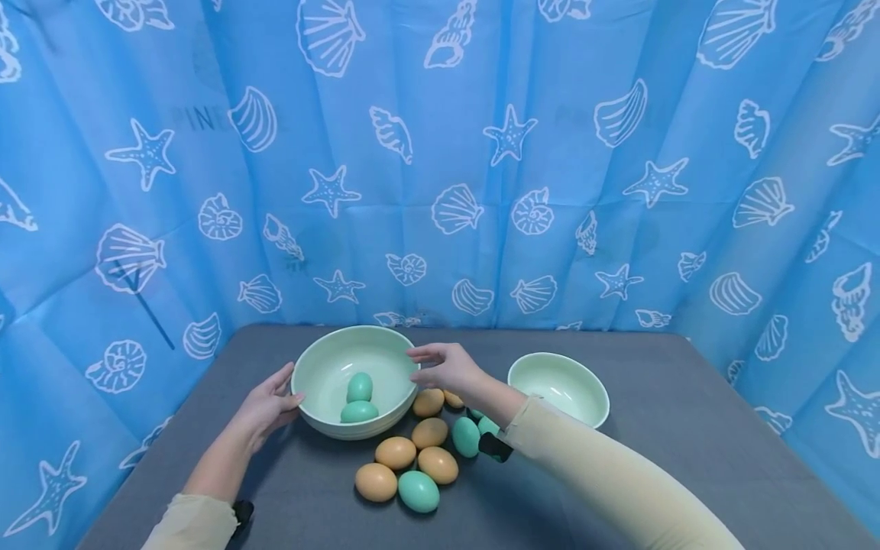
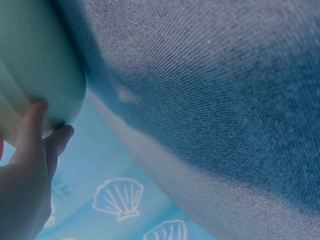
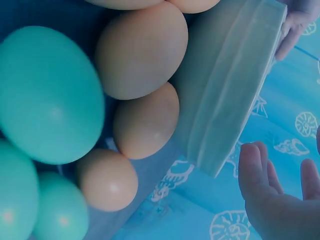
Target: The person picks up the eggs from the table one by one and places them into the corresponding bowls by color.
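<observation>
Currently, a glossy pale-green round bowl (image 1: 376,357) sits between the left hand (image 1: 264,407), fingers spread against its side, and the right hand (image 1: 450,370), fingers parted near its rim; uneven lifting could roll the two turquoise eggs (image 1: 360,388) inside.

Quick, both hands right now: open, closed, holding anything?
Left hand: open, fingers touching the large bowl on its left side.
Right hand: open, holding nothing, near the bowl's right rim.
</observation>
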`<state>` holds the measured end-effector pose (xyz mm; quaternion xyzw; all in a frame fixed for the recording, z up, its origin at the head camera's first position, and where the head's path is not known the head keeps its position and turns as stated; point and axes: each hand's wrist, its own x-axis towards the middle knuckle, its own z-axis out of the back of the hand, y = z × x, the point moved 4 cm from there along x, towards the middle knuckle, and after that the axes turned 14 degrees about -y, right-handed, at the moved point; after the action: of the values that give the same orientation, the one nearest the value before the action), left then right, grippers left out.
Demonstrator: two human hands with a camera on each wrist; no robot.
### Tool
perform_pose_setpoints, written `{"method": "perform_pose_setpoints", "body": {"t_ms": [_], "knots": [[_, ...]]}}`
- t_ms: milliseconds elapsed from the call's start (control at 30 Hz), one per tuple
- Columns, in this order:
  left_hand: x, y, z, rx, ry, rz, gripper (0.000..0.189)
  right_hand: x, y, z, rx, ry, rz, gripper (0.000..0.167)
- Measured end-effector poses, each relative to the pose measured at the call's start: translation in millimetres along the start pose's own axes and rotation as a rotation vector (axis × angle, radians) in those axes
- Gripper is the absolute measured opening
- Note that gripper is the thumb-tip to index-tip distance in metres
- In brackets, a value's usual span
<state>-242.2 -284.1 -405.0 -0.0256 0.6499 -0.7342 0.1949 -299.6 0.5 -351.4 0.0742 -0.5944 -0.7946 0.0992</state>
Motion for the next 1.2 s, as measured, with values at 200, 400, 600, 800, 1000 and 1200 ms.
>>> {"method": "perform_pose_setpoints", "body": {"t_ms": [200,400,600,800,1000,1200], "knots": [[-1.6,-0.3,1.7,0.012,-0.008,-0.007,0.073,-9.1,-4,14,-0.002,-0.007,0.000,0.040],[-1.0,-0.4,1.1,0.010,-0.006,0.005,0.072,-17.4,-8,29,-0.020,-0.024,0.012,0.041],[1.1,-0.1,0.6,-0.005,-0.001,0.017,0.072,-26.1,-12,42,-0.047,-0.046,0.037,0.040],[1.6,0.0,0.7,0.001,-0.004,0.013,0.072,-37.5,-16,53,-0.049,-0.055,0.052,0.041],[0.2,-1.2,0.9,0.002,-0.008,0.018,0.073,-48.1,-23,63,-0.049,-0.076,0.047,0.043],[-0.5,-2.3,0.5,-0.002,-0.010,0.027,0.074,-58.4,-33,70,-0.054,-0.087,0.055,0.045]]}}
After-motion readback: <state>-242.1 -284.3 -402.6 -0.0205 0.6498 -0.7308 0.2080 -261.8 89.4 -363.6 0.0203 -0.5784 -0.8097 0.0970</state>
